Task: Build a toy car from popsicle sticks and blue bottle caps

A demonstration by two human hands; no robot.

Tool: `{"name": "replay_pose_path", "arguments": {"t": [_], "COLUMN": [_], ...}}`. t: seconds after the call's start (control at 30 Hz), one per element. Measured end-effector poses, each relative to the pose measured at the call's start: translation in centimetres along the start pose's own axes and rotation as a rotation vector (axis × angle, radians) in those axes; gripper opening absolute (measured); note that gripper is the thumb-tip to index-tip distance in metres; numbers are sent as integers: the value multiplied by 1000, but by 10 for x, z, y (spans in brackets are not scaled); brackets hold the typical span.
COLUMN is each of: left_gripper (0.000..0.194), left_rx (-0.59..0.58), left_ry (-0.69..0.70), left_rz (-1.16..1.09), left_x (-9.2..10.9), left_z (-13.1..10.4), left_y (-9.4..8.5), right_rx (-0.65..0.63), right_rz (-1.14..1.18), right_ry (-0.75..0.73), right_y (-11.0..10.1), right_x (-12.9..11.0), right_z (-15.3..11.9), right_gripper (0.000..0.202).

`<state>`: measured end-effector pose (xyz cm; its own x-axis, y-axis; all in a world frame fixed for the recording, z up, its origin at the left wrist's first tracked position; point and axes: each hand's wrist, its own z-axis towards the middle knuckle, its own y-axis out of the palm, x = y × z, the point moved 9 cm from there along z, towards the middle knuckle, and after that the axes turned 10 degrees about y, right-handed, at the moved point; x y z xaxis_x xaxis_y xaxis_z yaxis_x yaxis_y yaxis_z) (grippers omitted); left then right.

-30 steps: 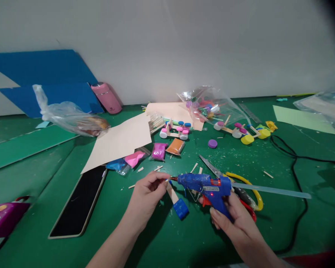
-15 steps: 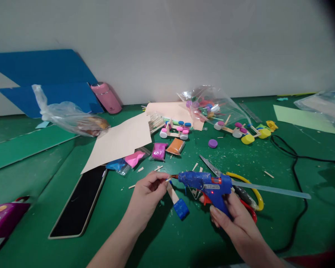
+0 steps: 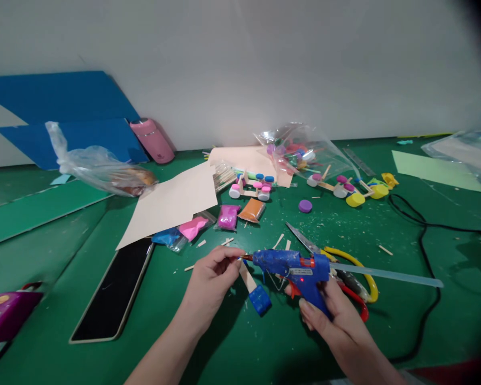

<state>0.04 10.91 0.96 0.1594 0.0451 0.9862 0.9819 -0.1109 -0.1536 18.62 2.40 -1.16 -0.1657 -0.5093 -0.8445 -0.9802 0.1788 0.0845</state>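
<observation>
Right hand (image 3: 331, 315) grips the glue gun (image 3: 294, 267), nozzle pointing to 9 o'clock at a stick (image 3: 248, 279) pinched in the left hand (image 3: 210, 280); a blue cap (image 3: 260, 300) tips the stick.

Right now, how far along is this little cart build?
Done: two stick carts with cap wheels sit finished behind. In hand: the right hand aims the blue glue gun at a wooden stick with one blue cap, held by the left hand. Left: its other wheels aren't on.
</observation>
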Motion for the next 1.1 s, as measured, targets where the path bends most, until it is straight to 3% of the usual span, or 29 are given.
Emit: {"name": "replay_pose_path", "arguments": {"t": [1.1], "left_gripper": [12], "left_rx": [12], "left_ry": [-8], "left_rz": [-28], "left_x": [-3], "left_z": [2], "left_y": [-1], "right_rx": [10], "right_rz": [-42], "right_ry": [-34], "right_y": [-2], "right_x": [-4], "right_z": [1], "right_gripper": [35]}}
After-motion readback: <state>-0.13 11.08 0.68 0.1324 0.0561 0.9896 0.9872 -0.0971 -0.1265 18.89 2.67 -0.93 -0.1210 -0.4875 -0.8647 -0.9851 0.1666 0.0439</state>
